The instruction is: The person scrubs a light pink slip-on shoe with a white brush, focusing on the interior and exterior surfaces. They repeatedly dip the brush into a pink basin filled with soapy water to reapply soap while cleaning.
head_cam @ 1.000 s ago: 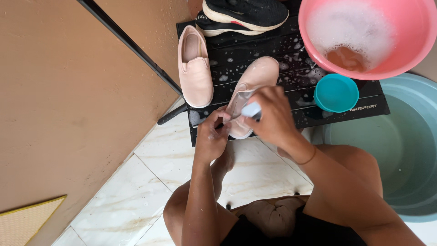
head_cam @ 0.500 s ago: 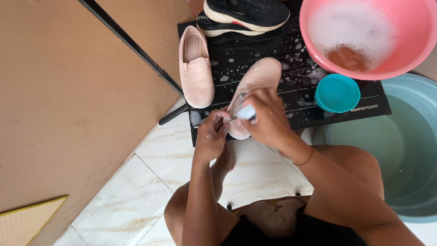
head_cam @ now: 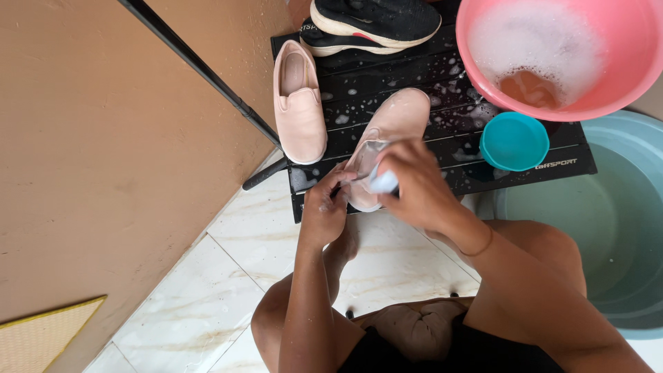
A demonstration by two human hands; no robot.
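one head camera looks steeply down, close above the hands [head_cam: 373, 193].

A small white printed label [head_cam: 555, 164] runs along the near right edge of a black slatted platform [head_cam: 414, 72], just below a teal cup [head_cam: 514, 141]. Pale lettering also marks the heel of a black sneaker [head_cam: 373, 24] at the platform's far end. No packages, signs or screens appear anywhere else in the scene.

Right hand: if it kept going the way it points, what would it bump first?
The right hand points up-left over the wet shoe. Past that shoe, it would probably meet the other pink shoe, though depth is unclear.
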